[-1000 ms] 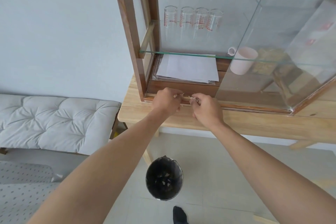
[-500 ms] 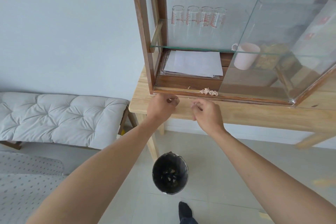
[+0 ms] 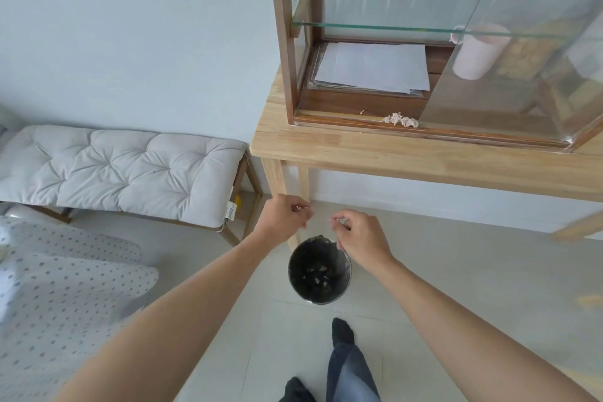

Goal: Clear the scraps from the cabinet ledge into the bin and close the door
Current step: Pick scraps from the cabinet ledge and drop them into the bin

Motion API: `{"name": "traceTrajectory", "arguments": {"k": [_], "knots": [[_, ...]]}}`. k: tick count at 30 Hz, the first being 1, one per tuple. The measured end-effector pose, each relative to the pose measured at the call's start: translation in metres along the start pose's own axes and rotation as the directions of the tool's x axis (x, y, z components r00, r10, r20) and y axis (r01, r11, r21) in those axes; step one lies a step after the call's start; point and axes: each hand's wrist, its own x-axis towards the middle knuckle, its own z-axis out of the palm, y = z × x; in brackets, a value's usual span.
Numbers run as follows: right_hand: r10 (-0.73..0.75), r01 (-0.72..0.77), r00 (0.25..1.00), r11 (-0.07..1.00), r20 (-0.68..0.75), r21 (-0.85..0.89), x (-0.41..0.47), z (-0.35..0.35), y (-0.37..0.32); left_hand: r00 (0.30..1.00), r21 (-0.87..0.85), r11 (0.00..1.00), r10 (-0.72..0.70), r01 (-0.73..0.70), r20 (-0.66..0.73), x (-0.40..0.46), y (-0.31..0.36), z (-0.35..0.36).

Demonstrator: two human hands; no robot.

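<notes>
A small pile of pale scraps (image 3: 400, 120) and one tiny scrap (image 3: 361, 112) lie on the wooden cabinet ledge (image 3: 329, 116). The cabinet's glass door (image 3: 522, 42) stands open at the right. Below, a round black bin (image 3: 319, 269) with scraps inside sits on the floor. My left hand (image 3: 284, 217) and my right hand (image 3: 359, 237) hover just above the bin's far rim, each with fingers pinched on small scraps.
The cabinet rests on a light wooden table (image 3: 391, 157). Inside are white papers (image 3: 372, 67), a pink mug (image 3: 476, 54) and glasses on a glass shelf. A cushioned bench (image 3: 124, 170) stands at left. My feet (image 3: 342, 330) are beside the bin.
Both hands left the cabinet ledge and came down toward the bin, pinching scraps. The view tilted downward.
</notes>
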Motion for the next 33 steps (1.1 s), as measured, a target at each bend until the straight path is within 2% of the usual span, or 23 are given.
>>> {"name": "traceTrajectory", "arguments": {"k": [6, 11, 15, 19, 24, 33], "knots": [[0.088, -0.078, 0.989, 0.993, 0.12, -0.089, 0.002, 0.019, 0.021, 0.966, 0.099, 0.985, -0.161, 0.143, 0.204, 0.001, -0.023, 0.025], [0.127, -0.118, 0.988, 0.988, 0.085, -0.1, 0.008, 0.01, 0.028, 0.963, 0.112, 0.981, -0.178, 0.157, 0.201, 0.008, -0.032, 0.024], [0.114, -0.114, 0.993, 0.991, -0.003, -0.068, 0.01, -0.008, 0.019, 0.98, 0.06, 0.993, -0.108, 0.099, 0.168, 0.01, -0.02, 0.007], [0.072, -0.075, 0.993, 0.997, -0.095, -0.035, 0.007, -0.036, -0.004, 0.995, 0.018, 0.999, 0.046, -0.047, 0.085, 0.009, 0.015, -0.019], [0.02, -0.025, 0.976, 0.999, -0.217, -0.02, 0.004, -0.08, -0.04, 0.983, -0.004, 0.983, 0.184, -0.184, -0.012, 0.015, 0.069, -0.054], [-0.007, 0.001, 0.939, 1.0, -0.345, -0.018, 0.027, -0.147, -0.067, 0.958, 0.075, 0.958, 0.281, -0.277, -0.058, 0.049, 0.129, -0.073]]}}
